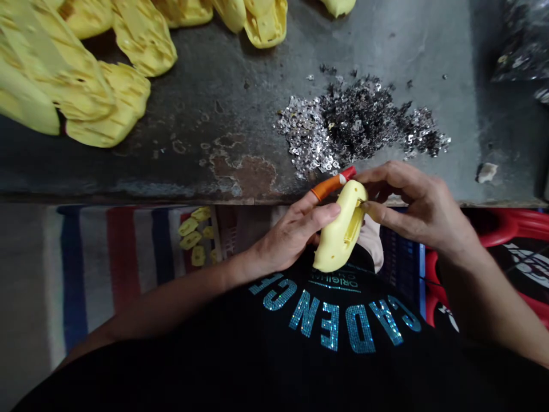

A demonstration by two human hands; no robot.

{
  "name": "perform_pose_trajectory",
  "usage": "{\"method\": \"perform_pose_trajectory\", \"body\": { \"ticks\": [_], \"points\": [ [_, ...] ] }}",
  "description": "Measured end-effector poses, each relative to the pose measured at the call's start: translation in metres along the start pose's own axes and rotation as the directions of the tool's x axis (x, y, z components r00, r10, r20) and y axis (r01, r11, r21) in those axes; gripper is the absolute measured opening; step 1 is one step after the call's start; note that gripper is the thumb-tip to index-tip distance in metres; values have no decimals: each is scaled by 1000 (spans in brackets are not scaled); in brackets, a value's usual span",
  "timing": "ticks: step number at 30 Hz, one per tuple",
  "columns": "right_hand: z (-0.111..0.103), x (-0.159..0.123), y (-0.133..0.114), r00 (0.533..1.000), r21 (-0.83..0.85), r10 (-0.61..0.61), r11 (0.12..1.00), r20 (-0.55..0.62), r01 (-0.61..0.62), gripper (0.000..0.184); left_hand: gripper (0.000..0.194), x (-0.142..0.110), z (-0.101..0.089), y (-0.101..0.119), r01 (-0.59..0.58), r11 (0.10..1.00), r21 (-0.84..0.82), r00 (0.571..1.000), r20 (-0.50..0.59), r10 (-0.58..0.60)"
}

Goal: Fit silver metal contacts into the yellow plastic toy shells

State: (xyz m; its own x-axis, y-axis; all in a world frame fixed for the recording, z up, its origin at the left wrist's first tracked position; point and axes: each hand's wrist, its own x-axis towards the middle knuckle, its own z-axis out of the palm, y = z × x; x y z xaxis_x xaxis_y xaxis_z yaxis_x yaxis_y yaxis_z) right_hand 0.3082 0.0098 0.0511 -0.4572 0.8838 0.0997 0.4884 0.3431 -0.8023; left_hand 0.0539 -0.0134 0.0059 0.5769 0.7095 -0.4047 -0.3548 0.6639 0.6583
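Note:
A hollow yellow moulded plastic piece (pixel 341 229) sits between my hands, just below the edge of the grey work surface. My left hand (pixel 295 226) grips its lower side. My right hand (pixel 412 203) holds its upper end with the thumb and fingertips. An orange tube with a red tip (pixel 332 186) lies against the top of the piece, beside my left index finger. Its attachment to the piece is unclear. Just above my hands lies a heap of silver and dark metallic flakes (pixel 351 123).
Large yellow moulded pieces (pixel 86 86) are piled along the far left of the scarred grey work surface (pixel 193 166). Below its edge are striped cloth (pixel 120 257), small yellow pieces (pixel 191 237) and a red plastic object (pixel 506 229). A dark bag (pixel 523 40) sits far right.

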Motion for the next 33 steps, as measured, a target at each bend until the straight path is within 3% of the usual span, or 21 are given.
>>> {"method": "perform_pose_trajectory", "body": {
  "ticks": [7, 12, 15, 18, 26, 30, 33],
  "points": [
    [7, 5, -3, 1000, 61, 21, 998, -12, -20, 26, 74, 0, -7, -2, -41, 997, 61, 998, 54, 37],
    [8, 2, 2, 995, 295, 102, 950, 13, -102, 28, 86, 5, -5, 2, 81, 991, -103, 989, 129, -67],
    [6, 2, 2, 991, 345, 129, 930, 26, -130, 28, 95, 9, -5, 3, 161, 973, -168, 964, 236, -119],
    [5, 2, 2, 993, 352, 118, 928, 26, -119, 31, 92, 10, -6, 2, 179, 968, -178, 956, 262, -129],
    [0, 3, -3, 996, 197, 84, 977, 3, -83, 23, 74, 4, -1, 2, 70, 990, -122, 993, 100, -58],
    [0, 3, -9, 1000, -13, -11, 1000, -24, 11, 21, 71, 4, -4, -1, 10, 1000, 16, 999, 46, -11],
    [7, 0, -9, 994, -182, -94, 980, -48, 83, 23, 72, 2, -6, -2, -51, 993, 107, 997, 68, 44]
  ]
}}
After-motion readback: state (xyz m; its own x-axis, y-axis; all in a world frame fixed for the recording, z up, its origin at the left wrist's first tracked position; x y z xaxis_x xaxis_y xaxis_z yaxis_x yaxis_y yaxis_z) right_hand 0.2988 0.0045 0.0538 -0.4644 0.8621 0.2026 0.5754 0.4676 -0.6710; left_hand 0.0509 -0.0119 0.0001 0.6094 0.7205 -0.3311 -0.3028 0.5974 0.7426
